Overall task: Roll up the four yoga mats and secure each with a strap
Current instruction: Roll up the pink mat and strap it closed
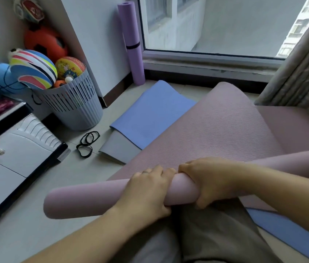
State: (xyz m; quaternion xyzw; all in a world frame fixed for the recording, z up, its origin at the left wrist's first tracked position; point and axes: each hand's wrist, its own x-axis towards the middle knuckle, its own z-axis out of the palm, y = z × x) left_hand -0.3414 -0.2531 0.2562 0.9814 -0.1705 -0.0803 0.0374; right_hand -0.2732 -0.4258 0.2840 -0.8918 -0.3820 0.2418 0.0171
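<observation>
A pink yoga mat lies partly rolled on the floor, its rolled end running across the lower middle. My left hand and my right hand both grip the roll side by side, fingers curled over it. Under the pink mat lie a blue mat and a grey mat, both flat. A purple mat, rolled and held by a black strap, leans upright in the corner by the window. Black elastic straps lie loose on the floor left of the mats.
A slotted grey basket full of balls stands at the left by the wall. A white drawer unit sits at the lower left. A curtain hangs at the right beside the window sill. My legs are below the roll.
</observation>
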